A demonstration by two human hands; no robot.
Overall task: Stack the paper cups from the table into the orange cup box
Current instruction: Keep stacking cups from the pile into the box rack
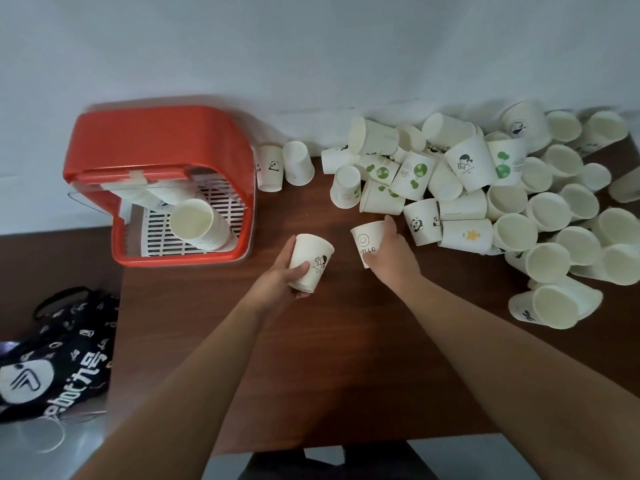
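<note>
From the head camera I look down on a dark wooden table (311,358) with both bare forearms reaching forward. The left hand (282,271) is curled round a white paper cup with a small black drawing (311,263), thumb across its side, wide end pointing away from the body. The right hand (391,252) is wrapped round a second cup printed with a smiley face and the word HELLO (367,242), at the near edge of the pile; I cannot tell whether that cup has left the table. The two held cups sit near each other but apart. I judge this to be the gathering step: a cup in each hand, neither nested nor boxed yet. The next move probably calls for slipping one cup into the other with mouths facing the same way, then carrying them left to the box. The orange cup box (156,143) stands at the far left corner of the table, its open side facing me. Inside it, on a white slatted tray (156,233), lies a leaning stack of nested cups (199,225), its mouth turned toward me. Two loose cups (270,168) stand just right of the box. To the right, a large heap of paper cups (485,188) sprawls against the wall, some on their sides, many open-mouthed toward me, so most of the work remains. A black printed bag (59,351) lies below the table on the left.
</note>
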